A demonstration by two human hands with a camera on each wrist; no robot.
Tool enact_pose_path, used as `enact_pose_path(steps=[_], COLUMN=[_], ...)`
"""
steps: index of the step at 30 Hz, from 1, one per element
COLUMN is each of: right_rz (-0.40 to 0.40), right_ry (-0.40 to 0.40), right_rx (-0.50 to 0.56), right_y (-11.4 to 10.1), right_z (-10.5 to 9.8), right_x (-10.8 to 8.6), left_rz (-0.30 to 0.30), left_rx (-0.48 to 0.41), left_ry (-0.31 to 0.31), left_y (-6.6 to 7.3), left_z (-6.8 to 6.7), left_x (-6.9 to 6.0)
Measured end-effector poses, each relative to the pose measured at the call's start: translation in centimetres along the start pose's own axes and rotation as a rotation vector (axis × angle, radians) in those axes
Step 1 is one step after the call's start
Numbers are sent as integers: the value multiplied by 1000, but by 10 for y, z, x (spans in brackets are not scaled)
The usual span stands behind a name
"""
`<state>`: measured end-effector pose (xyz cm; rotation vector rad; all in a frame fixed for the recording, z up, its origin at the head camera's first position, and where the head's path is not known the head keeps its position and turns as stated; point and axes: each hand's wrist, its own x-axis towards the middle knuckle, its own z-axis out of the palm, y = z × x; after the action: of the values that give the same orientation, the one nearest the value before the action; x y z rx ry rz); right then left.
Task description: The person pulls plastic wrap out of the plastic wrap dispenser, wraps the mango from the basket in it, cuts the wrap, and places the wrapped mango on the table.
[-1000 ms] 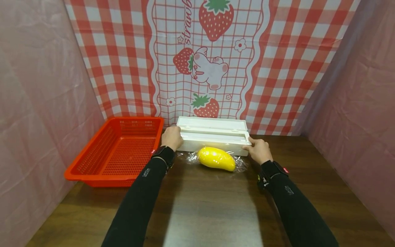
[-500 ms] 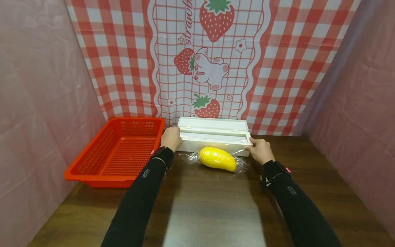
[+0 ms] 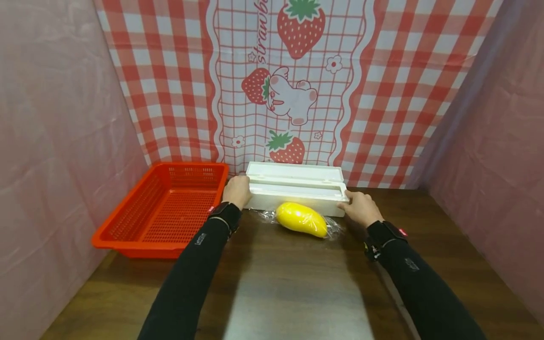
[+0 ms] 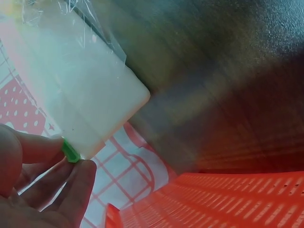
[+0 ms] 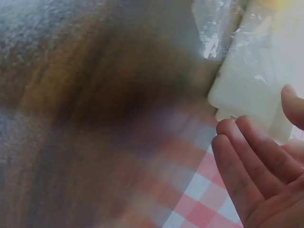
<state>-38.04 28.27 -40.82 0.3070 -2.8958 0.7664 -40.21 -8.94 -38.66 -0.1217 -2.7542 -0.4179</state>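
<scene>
A long white cling film box (image 3: pixel 261 201) stands at the back of the table, its lid (image 3: pixel 295 171) raised. At its left end, my left hand (image 3: pixel 237 191) pinches a small green slider (image 4: pixel 71 152) between thumb and fingers. My right hand (image 3: pixel 361 208) is at the right end, thumb by the front face and fingers extended near the end corner; contact is hard to tell in the right wrist view. Before the box lies a yellow mango (image 3: pixel 301 220) with clear film (image 3: pixel 333 227) crumpled around it. Some film also shows over the front face in the wrist views.
An orange-red plastic basket (image 3: pixel 182 217) stands left of the box, close to my left hand. Behind the box hangs a red-and-white checked cloth (image 3: pixel 391 94). Pink drapes (image 3: pixel 63 141) border both sides of the wooden table (image 3: pixel 297 283).
My right wrist and forearm have shifted a little to the right, and that hand looks looser at the box end. The left hand and mango stay put. The head view has shifted slightly.
</scene>
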Motion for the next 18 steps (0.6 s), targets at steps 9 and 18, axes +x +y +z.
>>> enact_pose_path(steps=[9,18], right_rz=[-51,-48], right_ry=[-90,-250], right_rx=[13,47], right_y=[-5,-10], right_z=[-10,-25], right_x=[2,0], left_rz=[57,42], left_rx=[19,32], left_ry=[-51,-180], left_y=[-2,3], left_z=[-7,-19], left_x=[0,-1])
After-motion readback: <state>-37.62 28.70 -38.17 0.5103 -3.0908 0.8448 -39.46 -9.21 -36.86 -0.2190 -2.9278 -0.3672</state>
